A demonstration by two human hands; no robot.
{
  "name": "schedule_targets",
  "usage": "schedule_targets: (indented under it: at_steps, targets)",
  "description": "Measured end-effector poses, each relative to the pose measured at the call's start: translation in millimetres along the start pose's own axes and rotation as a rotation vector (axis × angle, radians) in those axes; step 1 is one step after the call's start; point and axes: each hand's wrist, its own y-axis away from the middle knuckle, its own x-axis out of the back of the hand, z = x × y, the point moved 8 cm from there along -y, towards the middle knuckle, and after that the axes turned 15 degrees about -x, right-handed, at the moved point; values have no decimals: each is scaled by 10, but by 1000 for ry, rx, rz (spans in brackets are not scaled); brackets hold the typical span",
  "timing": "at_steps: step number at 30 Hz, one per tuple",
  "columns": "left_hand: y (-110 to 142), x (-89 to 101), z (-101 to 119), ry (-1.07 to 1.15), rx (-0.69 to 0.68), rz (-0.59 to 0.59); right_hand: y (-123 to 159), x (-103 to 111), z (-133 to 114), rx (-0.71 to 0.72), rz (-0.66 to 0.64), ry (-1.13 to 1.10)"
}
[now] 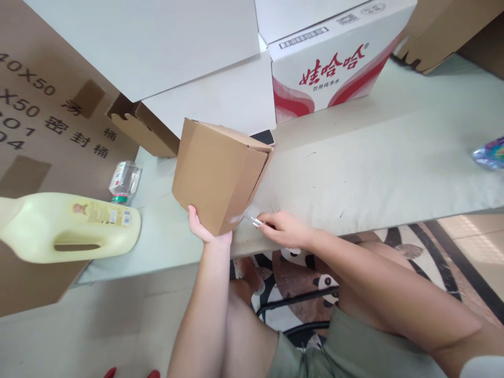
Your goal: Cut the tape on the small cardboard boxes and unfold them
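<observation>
A brown cardboard box point(212, 173) is tilted above the front of the covered table. My left hand point(205, 231) grips its lower end from beneath, with the thumb on the near face and the other fingers mostly hidden. In my right hand point(281, 228) is a slim silver tool point(252, 219) that looks like a utility knife. The fingers pinch it, and its tip points at the box's lower right edge, beside a pale scuffed or taped patch point(235, 218). Whether the tip touches the cardboard, I cannot tell.
White cartons point(220, 100) and a red-and-white water carton point(326, 73) stand along the back of the table point(354, 173). On the left are a large yellow jug point(118, 215), a clear bottle point(125, 181) and a big printed carton point(35, 105). A colourful package point(490, 154) lies far right.
</observation>
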Motion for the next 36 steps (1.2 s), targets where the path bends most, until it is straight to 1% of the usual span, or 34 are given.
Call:
schedule_targets:
  at_steps: [2, 8, 14, 20, 25, 31, 36]
  targets:
    - [0, 1, -4, -1, 0, -6, 0, 3, 0, 1, -5, 12]
    - [13, -2, -19, 6, 11, 27, -6, 3, 16, 19, -25, 29]
    - [32, -61, -9, 15, 16, 2, 6, 18, 9, 23, -36, 39]
    - [28, -55, -5, 4, 9, -5, 20, 22, 1, 12, -63, 50]
    - [32, -72, 2, -1, -2, -32, 37, 31, 7, 11, -68, 52]
    - [31, -80, 7, -13, -12, -34, 44, 23, 11, 7, -74, 54]
    - [35, -78, -11, -9, 9, -28, 43, 26, 12, 1, -70, 64]
